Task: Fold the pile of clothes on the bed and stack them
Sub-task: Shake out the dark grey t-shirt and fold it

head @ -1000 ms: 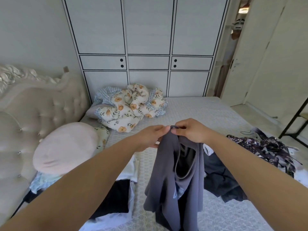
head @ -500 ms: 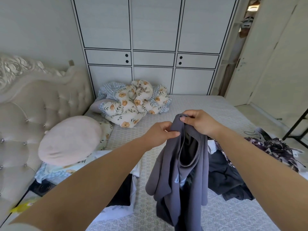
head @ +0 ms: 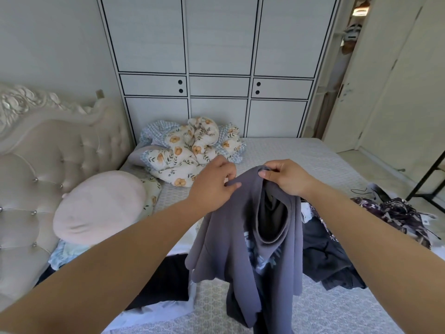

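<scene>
We hold the grey T-shirt [head: 240, 242] above the bed [head: 289, 155], left hand [head: 212, 186] and right hand [head: 286, 177] each pinching its top edge (neck opening just below the right fingers), and should slide the pinches apart to the shoulders

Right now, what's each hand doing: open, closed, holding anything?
Left hand: closed, pinching the top edge of the grey shirt.
Right hand: closed, gripping the same grey shirt at its collar, held up above the bed.
</scene>
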